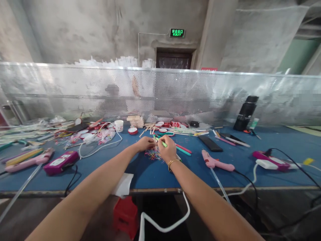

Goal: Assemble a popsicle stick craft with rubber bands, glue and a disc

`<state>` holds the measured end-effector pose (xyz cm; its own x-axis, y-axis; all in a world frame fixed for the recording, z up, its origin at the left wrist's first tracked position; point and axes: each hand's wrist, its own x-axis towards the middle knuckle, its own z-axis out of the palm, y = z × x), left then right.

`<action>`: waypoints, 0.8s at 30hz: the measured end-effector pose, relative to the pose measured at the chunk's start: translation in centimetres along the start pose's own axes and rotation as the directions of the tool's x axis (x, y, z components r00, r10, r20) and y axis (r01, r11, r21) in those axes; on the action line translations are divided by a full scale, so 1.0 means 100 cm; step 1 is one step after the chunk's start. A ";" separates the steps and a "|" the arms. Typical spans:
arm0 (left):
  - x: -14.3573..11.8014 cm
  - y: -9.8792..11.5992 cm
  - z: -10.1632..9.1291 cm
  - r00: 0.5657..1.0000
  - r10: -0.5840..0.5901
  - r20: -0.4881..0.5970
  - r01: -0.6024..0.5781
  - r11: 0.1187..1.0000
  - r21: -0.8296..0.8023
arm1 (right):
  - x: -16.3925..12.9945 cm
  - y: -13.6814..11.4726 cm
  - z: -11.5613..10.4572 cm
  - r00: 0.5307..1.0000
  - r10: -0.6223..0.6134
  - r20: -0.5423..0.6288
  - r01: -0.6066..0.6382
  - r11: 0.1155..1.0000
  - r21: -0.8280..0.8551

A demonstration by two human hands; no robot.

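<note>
My right hand (167, 148) is closed around a light green marker pen (164, 144) in the middle of the table. Just left of it, my left hand (146, 144) is closed too, its fingertips pinching something small that I cannot make out. The two hands almost touch, and the marker's front end lies between them. Beneath them spreads a loose pile of thin coloured bands or strings (153, 155). Right of my right hand lie a red marker (182, 147) and a teal marker (184, 151). Teal-handled scissors (167, 134) lie just beyond my fingers.
Pink glue guns (215, 163) lie at both sides, with purple power boxes (61, 163) and trailing cables. A black phone (210, 143) and black bottle (246, 113) are to the right. A paper cup (118, 126) and wooden sticks (150, 128) stand behind, before a perforated metal screen (175, 93).
</note>
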<state>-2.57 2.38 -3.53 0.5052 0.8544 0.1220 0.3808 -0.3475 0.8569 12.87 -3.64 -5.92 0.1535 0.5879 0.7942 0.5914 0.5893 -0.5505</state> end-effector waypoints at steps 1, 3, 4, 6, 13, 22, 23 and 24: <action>0.000 0.000 0.000 1.000 -0.003 -0.006 0.003 1.000 -0.004 | 0.000 0.000 0.000 1.000 0.003 -0.012 -0.003 1.000 -0.004; 0.000 0.000 0.000 1.000 -0.002 -0.005 0.002 1.000 -0.011 | 0.000 0.001 0.000 1.000 -0.008 -0.020 0.008 1.000 0.004; 0.001 0.001 0.000 1.000 0.003 0.004 -0.003 1.000 -0.009 | 0.000 0.001 0.001 1.000 -0.018 -0.012 0.019 1.000 0.014; 0.001 0.001 -0.001 1.000 0.012 0.020 -0.012 1.000 0.000 | 0.000 0.000 0.001 0.999 -0.035 0.007 0.035 0.999 0.030; 0.001 0.002 -0.002 1.000 0.007 0.014 -0.007 1.000 0.004 | 0.000 0.000 0.001 0.999 -0.011 -0.031 0.011 1.000 -0.002; 0.002 0.000 -0.002 1.000 -0.007 0.025 0.008 1.000 -0.015 | 0.001 0.000 0.001 1.000 -0.008 -0.024 0.008 1.000 0.001; 0.002 0.001 -0.003 0.999 -0.004 0.032 0.005 1.000 -0.013 | 0.002 0.000 0.001 0.999 -0.001 -0.036 0.001 1.000 -0.010; 0.002 0.001 -0.003 0.999 -0.003 0.039 0.003 1.000 -0.012 | 0.002 0.000 0.001 0.999 -0.001 -0.043 0.000 1.000 -0.015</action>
<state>-2.65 2.64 -3.25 0.5340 0.8395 0.0998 0.3732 -0.3400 0.8632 12.82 -3.49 -5.80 0.1866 0.5634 0.8048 0.6034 0.5807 -0.5465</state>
